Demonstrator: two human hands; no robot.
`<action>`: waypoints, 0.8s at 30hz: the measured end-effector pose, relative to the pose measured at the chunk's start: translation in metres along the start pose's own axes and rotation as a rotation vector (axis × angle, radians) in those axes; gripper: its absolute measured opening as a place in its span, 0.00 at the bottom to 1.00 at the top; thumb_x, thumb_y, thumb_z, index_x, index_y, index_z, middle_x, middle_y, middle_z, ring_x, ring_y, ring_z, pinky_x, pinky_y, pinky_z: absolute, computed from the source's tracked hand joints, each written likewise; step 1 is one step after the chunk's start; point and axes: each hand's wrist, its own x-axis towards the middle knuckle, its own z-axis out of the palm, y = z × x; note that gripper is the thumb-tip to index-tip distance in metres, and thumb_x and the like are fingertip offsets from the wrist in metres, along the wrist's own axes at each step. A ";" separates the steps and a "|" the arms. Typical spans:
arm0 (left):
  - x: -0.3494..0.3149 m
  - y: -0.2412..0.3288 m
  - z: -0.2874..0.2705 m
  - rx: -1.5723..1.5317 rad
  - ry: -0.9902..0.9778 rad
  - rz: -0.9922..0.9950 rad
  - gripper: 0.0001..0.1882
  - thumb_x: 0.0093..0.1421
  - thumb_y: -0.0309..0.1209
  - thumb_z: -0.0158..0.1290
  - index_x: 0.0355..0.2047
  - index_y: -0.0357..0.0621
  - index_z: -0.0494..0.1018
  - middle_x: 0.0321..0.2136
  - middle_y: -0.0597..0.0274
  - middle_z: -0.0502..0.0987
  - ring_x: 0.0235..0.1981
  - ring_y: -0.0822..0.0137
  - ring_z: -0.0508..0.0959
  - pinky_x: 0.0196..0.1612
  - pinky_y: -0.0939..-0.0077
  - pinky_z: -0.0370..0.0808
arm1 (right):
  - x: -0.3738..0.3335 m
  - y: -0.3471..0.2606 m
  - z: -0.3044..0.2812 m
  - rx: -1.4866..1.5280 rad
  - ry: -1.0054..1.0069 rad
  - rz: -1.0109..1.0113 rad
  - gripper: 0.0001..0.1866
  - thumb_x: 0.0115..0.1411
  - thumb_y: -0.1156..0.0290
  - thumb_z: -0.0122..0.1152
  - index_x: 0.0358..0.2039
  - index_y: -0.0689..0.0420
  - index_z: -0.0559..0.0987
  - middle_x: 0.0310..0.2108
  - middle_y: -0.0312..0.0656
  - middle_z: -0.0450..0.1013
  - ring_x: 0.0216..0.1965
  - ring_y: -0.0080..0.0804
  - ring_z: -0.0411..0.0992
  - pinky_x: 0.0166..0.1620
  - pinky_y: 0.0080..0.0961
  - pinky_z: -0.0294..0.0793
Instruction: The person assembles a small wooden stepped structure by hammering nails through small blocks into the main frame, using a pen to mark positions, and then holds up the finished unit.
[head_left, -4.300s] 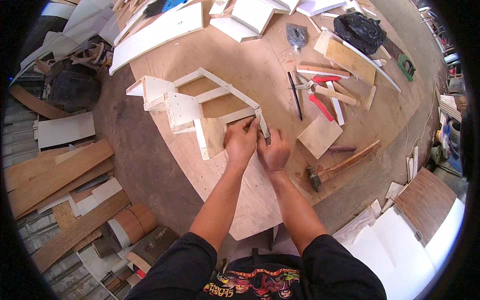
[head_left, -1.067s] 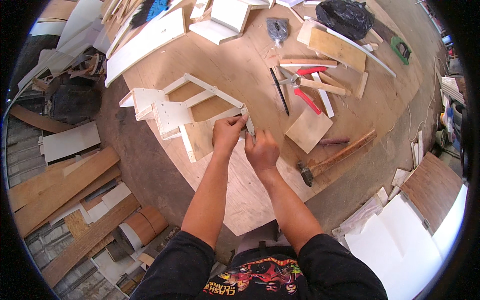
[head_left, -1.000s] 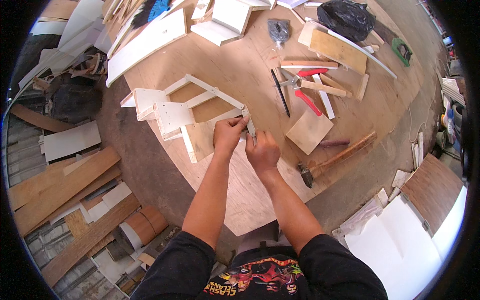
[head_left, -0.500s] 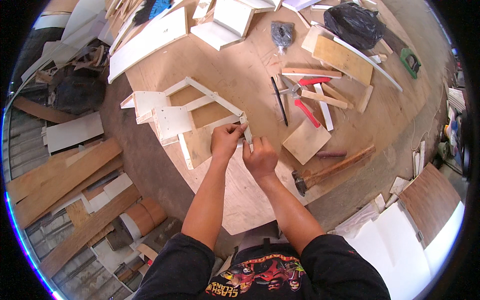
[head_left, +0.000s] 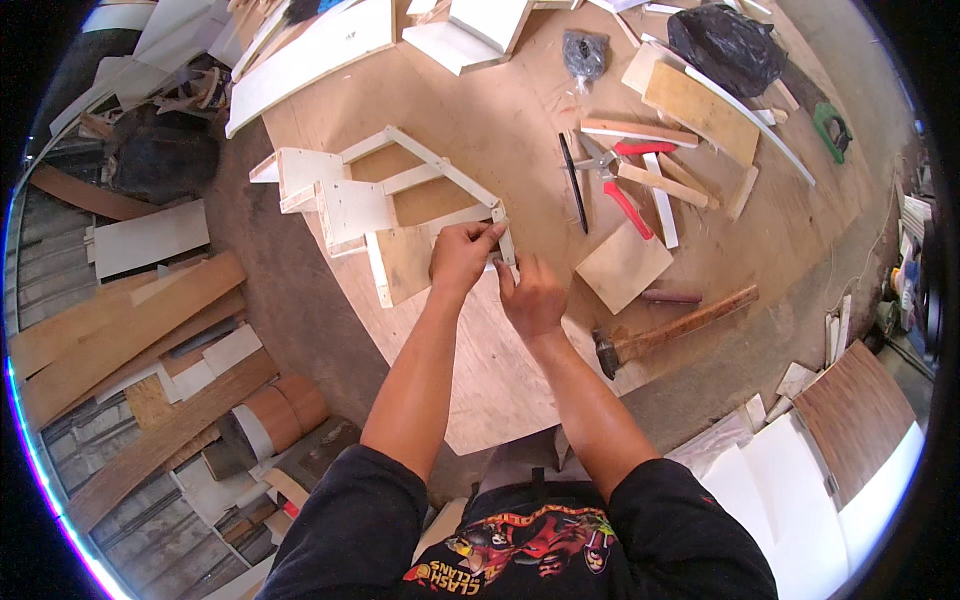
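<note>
A white wooden frame [head_left: 400, 195] of slats and small panels lies on a round plywood tabletop [head_left: 500, 120]. My left hand [head_left: 462, 258] grips the frame's near right corner, pinching the short white end slat [head_left: 503, 232]. My right hand [head_left: 532, 295] is closed just below that corner, its fingers touching the same slat; whatever small thing it may hold is hidden. Both forearms reach in from the lower edge.
A hammer [head_left: 670, 328] lies right of my right hand. A square plywood offcut [head_left: 624, 265], red-handled pliers [head_left: 622, 190], a black pencil [head_left: 573, 182] and several wood strips sit further right. Black bags [head_left: 728, 45] and white boards lie at the back. Scrap planks [head_left: 130, 330] cover the floor on the left.
Both hands stay at the frame's corner. My right hand has shifted slightly lower and closer to the slat's end; the view has moved a little.
</note>
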 end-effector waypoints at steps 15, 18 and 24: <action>-0.007 0.016 -0.007 0.080 0.000 0.006 0.25 0.62 0.52 0.63 0.37 0.39 0.87 0.30 0.59 0.87 0.30 0.70 0.84 0.37 0.72 0.77 | -0.009 0.014 0.001 0.107 0.002 -0.031 0.15 0.57 0.62 0.73 0.39 0.57 0.83 0.35 0.47 0.80 0.36 0.50 0.79 0.38 0.46 0.76; -0.004 0.012 -0.004 0.064 -0.006 0.015 0.24 0.63 0.51 0.62 0.36 0.38 0.87 0.29 0.59 0.87 0.29 0.70 0.83 0.37 0.72 0.77 | -0.008 0.013 -0.002 0.119 -0.018 0.015 0.16 0.56 0.61 0.74 0.40 0.56 0.83 0.34 0.47 0.80 0.35 0.51 0.79 0.38 0.46 0.77; 0.008 0.004 0.000 0.116 -0.026 -0.004 0.27 0.58 0.62 0.61 0.34 0.51 0.88 0.28 0.64 0.87 0.33 0.66 0.86 0.38 0.66 0.77 | 0.000 0.015 -0.002 0.041 -0.066 0.020 0.19 0.57 0.58 0.74 0.44 0.56 0.83 0.37 0.49 0.80 0.38 0.52 0.79 0.40 0.45 0.77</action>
